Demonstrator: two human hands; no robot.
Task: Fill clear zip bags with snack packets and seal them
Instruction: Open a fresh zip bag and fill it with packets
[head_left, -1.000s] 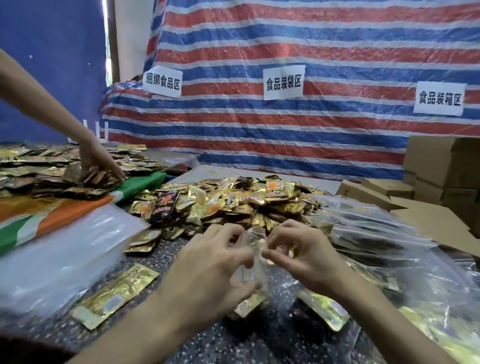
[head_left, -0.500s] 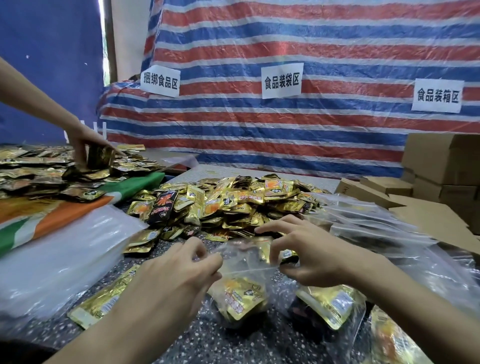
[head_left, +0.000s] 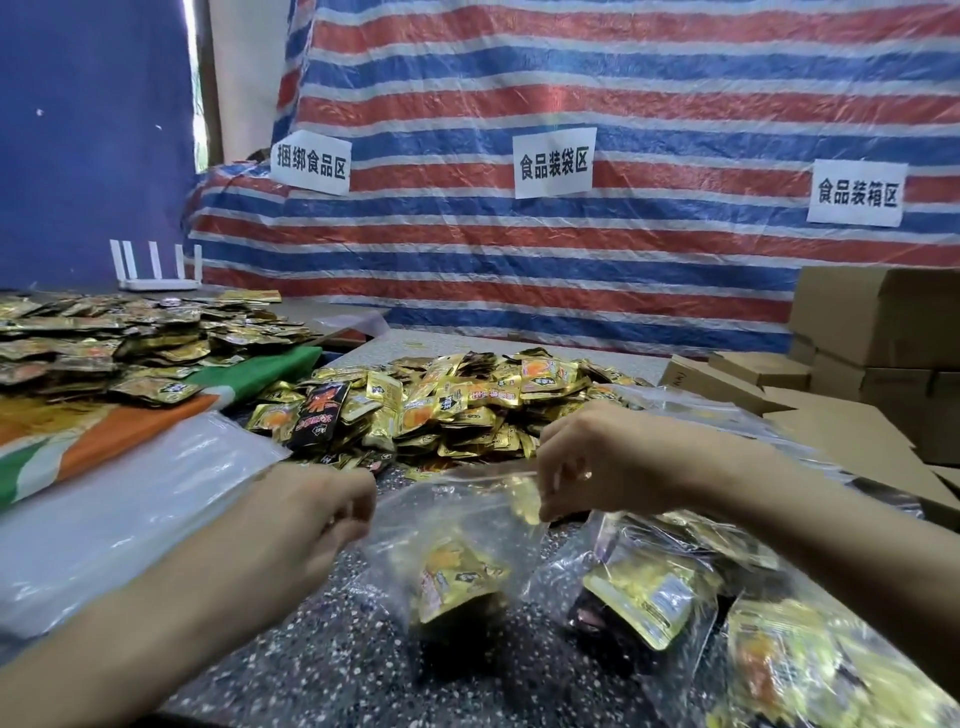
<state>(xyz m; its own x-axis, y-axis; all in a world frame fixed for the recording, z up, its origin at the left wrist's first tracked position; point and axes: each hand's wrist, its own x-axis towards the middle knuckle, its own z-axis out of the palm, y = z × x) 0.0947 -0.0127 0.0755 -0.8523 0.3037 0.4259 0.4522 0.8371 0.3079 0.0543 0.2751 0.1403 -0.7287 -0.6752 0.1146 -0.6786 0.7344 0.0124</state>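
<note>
You are holding a clear zip bag (head_left: 457, 525) just in front of the loose packet pile (head_left: 467, 405), its zip edge (head_left: 467, 472) running sideways. Your left hand (head_left: 311, 514) and right hand (head_left: 592, 462) are pinching opposite ends, both grips narrow.

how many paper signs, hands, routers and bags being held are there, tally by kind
paper signs: 3
hands: 2, left hand and right hand
router: 1
bag pinched by both hands: 1
total: 7
</note>
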